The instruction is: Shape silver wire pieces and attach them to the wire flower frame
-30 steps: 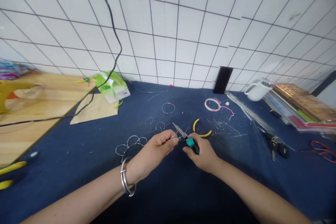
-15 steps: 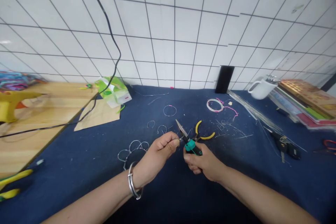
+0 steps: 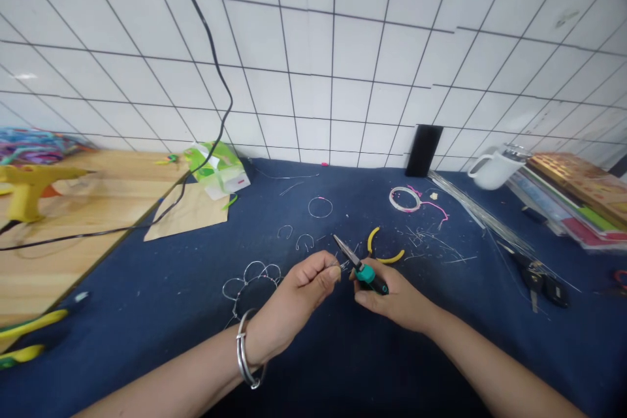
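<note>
My left hand [image 3: 313,284] pinches a thin piece of wire [image 3: 343,266] between thumb and fingertips; most of the wire is hidden by the fingers. Close by on the right, my right hand [image 3: 386,297] grips needle-nose pliers [image 3: 368,274] with teal and black handles, jaws pointing up and left. The jaws are apart from the wire. Left of my left hand lies a wire ring with petal-like loops [image 3: 240,286], partly behind the wrist. Small bent wire arcs [image 3: 304,240] and a wire ring [image 3: 320,207] lie beyond the hands.
Yellow-handled pliers [image 3: 386,257] lie just past my right hand. Wire offcuts [image 3: 426,238], a coil with pink cord [image 3: 404,198] and a bundle of straight wires [image 3: 470,206] are to the right. A white mug [image 3: 494,170], books [image 3: 578,199] and a yellow glue gun [image 3: 29,189] stand at the sides.
The view has shifted slightly. My right hand with the needle-nose pliers has moved a little right, away from my left hand, and its fingers have shifted on the handles.
</note>
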Demonstrator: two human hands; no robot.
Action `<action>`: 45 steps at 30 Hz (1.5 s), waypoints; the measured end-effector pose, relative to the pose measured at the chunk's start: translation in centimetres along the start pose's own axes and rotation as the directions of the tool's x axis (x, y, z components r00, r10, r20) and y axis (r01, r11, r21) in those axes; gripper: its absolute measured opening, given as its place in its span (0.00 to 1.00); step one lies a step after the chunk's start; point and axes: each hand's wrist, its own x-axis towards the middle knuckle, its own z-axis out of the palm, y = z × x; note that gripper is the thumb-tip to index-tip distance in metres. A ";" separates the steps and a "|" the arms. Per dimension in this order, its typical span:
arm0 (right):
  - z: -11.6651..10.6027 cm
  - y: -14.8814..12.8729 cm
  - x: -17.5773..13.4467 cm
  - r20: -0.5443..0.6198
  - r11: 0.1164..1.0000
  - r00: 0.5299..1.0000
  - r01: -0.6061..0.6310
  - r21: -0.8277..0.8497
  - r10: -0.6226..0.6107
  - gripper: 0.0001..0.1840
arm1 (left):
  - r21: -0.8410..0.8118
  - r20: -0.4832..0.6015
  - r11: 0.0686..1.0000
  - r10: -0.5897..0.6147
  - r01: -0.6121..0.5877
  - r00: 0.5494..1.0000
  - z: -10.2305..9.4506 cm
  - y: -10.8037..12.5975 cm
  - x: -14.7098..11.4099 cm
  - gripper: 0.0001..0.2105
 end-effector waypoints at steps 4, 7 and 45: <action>-0.3 0.0 -0.2 0.079 0.988 0.997 -0.028 0.152 0.016 0.14 | 0.008 -0.008 1.000 0.010 -0.010 1.000 0.0 0.1 0.0 0.11; -0.4 0.1 -0.3 0.068 0.985 0.997 -0.030 0.171 0.019 0.14 | -0.006 -0.017 1.000 0.010 -0.010 1.000 0.0 0.1 0.0 0.11; 1.2 0.1 0.2 -0.178 0.990 0.984 -0.018 -0.143 -0.008 0.08 | -0.138 -0.029 0.988 -0.073 0.068 0.997 0.6 0.1 -0.5 0.11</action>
